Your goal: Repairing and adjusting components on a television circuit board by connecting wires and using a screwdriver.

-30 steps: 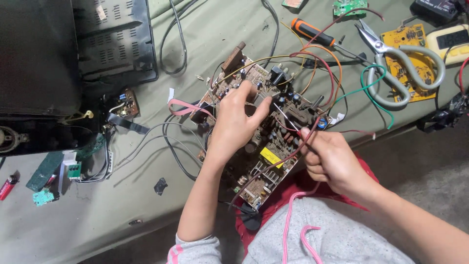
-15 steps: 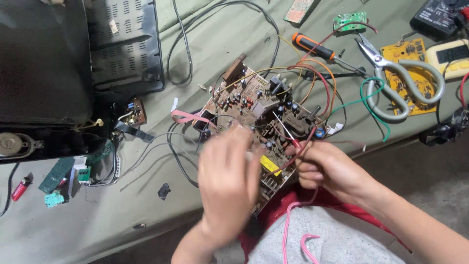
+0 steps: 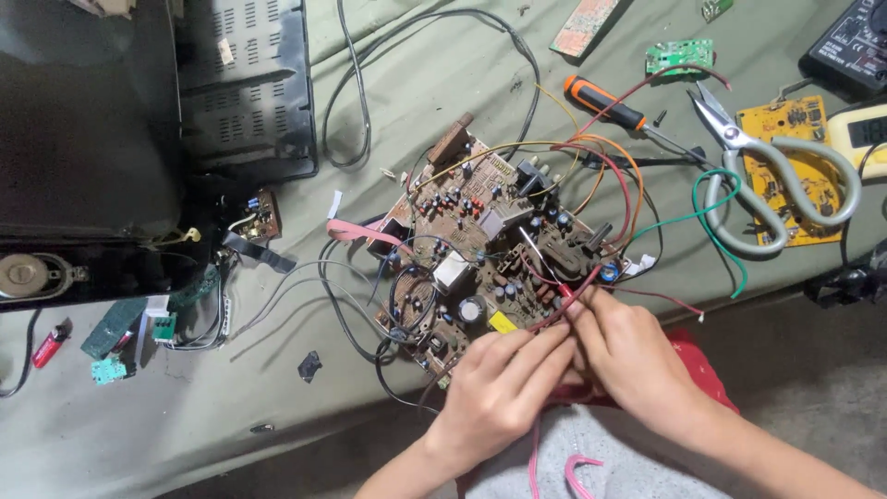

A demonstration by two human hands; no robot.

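Observation:
A brown circuit board (image 3: pixel 480 249) crowded with capacitors and coloured wires lies on the grey-green cloth in front of me. My left hand (image 3: pixel 499 393) rests at the board's near edge, its fingers pinching a thin red probe (image 3: pixel 562 303) that slants up over the board. My right hand (image 3: pixel 633 356) sits right beside it, fingertips closed on the same red probe near its lead. The two hands touch each other. A metal probe tip (image 3: pixel 531 248) points onto the middle of the board.
Large grey-handled scissors (image 3: pixel 785 185) and an orange screwdriver (image 3: pixel 605 103) lie to the right of the board, with a yellow circuit board (image 3: pixel 785 129) beneath the scissors. A black casing (image 3: pixel 120 139) fills the left. A multimeter (image 3: pixel 855 46) sits at the top right.
My left hand has left the middle of the board and come back to its near edge, joining my right hand on the red probe. The camera view has shifted slightly.

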